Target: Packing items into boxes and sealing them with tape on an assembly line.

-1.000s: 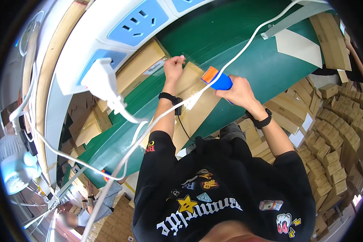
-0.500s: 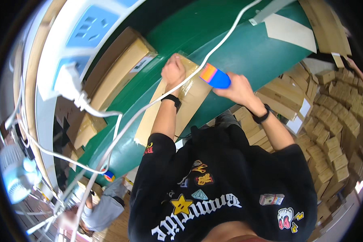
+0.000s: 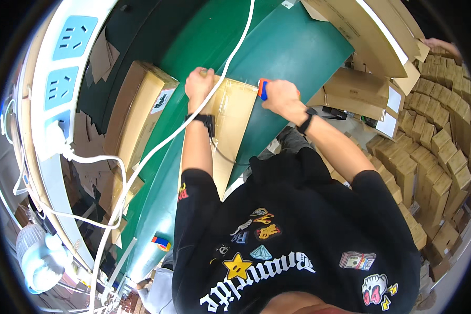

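Note:
A long cardboard box [image 3: 237, 107] lies on the green work surface in front of me, with shiny clear tape across its far part. My left hand [image 3: 199, 83] is closed over the box's far left corner, its fingertips partly hidden. In my right hand [image 3: 283, 98] is a blue and orange tape dispenser [image 3: 263, 89], held against or just beside the box's far right corner. Whether it touches the cardboard I cannot tell. A white cable [image 3: 226, 70] passes in front of the box and my left wrist.
Another long carton [image 3: 144, 112] lies left of the box. A power strip [image 3: 63, 83] runs along the left. Large cartons [image 3: 358, 94] stand right, beside many stacked small boxes [image 3: 439, 136]. A second blue and orange dispenser [image 3: 161, 243] sits near the lower left.
The view has turned, and the box appears more upright in it. My right hand has tilted the tape dispenser, now edge-on at the box's far right corner. My left hand keeps hold of the far end.

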The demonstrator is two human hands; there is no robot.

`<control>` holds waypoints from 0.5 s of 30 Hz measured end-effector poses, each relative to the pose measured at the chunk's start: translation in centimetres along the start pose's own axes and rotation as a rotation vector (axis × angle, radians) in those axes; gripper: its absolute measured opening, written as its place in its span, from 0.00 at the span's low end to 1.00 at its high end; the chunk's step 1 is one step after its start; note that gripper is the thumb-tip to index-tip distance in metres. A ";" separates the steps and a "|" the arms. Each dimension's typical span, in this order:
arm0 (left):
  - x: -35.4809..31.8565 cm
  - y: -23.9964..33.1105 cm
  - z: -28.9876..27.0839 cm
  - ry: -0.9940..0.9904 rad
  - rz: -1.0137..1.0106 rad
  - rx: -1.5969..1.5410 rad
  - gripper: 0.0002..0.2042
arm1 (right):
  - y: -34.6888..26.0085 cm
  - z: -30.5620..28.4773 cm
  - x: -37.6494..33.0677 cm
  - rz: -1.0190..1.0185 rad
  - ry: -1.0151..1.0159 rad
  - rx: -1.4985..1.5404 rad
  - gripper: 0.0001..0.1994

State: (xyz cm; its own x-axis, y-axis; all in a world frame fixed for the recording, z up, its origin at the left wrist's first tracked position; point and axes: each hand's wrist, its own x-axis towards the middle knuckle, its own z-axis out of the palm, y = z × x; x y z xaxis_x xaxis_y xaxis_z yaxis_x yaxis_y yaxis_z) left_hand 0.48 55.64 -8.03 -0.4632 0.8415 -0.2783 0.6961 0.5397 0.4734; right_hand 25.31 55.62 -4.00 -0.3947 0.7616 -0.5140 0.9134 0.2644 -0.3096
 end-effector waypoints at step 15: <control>-10.1 7.4 9.3 -0.055 0.436 0.386 0.21 | 11.3 -3.8 -10.9 0.248 -0.056 0.268 0.23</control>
State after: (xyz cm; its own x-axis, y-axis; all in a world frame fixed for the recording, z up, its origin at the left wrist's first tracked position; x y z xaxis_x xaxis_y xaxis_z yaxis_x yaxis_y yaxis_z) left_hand 15.38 51.42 -9.45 -0.0674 0.9824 -0.1743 0.9703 0.1052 0.2179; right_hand 40.28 52.53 1.12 -0.1758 0.7474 -0.6407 0.9262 -0.0948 -0.3648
